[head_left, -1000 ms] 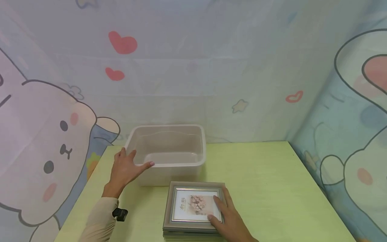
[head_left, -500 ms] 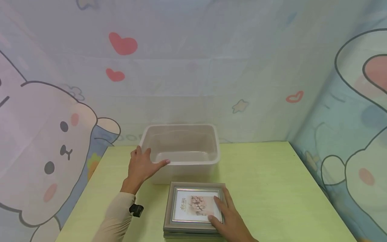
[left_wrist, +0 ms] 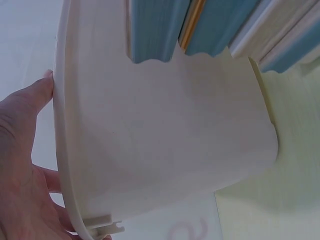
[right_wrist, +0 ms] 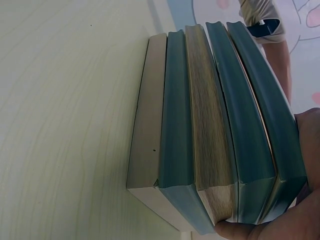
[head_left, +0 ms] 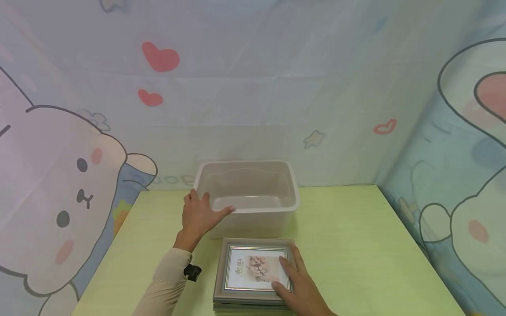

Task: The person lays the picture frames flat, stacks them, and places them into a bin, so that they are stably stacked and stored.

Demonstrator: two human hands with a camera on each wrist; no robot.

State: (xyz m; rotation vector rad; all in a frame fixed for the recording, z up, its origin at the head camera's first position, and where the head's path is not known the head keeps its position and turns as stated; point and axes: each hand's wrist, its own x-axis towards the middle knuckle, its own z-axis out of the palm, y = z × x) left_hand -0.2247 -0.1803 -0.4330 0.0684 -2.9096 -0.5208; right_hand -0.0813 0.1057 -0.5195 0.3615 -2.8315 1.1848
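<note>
A white plastic bin [head_left: 253, 224] stands on the table behind a stack of picture frames. My left hand [head_left: 199, 217] grips its front left corner, thumb over the front rim and fingers at the left side. In the left wrist view, that hand [left_wrist: 22, 145] holds the bin rim [left_wrist: 61, 125]. The top picture frame [head_left: 257, 243] has a floral print under its pane. My right hand [head_left: 302, 285] holds the stack's right end, with thumb and a finger on top. From the right wrist view, fingers [right_wrist: 250, 231] reach down the side of several stacked frames [right_wrist: 215, 120].
The pale green table [head_left: 356, 245] extends to the right of the bin and stack. A printed cloth backdrop [head_left: 253, 87] rises right behind the bin. A small black device [head_left: 192, 272] sits on the left wrist.
The bin has slid to the right along the table with my left hand on its corner, and now stands behind the stack. The right hand and the picture frames have stayed in place.
</note>
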